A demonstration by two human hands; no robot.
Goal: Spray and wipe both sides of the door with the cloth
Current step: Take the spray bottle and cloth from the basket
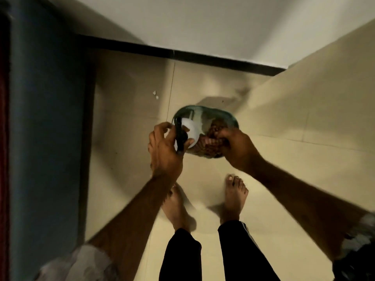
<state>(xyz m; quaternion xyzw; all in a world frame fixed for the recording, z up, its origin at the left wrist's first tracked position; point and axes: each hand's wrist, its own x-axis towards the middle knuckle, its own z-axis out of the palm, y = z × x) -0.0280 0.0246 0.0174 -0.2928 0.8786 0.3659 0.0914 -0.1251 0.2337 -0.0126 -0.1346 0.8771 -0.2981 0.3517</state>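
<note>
Hands over a green basin (205, 112), view motion-blurred.
Left hand (164, 149) grips one spray bottle (187, 134), body half hidden; right hand (236, 148) clutches one brown cloth (209, 142).

A home interior: beige tiled floor (263, 159), dark skirting (203, 55), bare feet (235, 197).

No text, label, brand, number or sign is showing legibly anywhere in the view; the picture is blurring with motion, and the surfaces in sight are carrying no readable marks.
</note>
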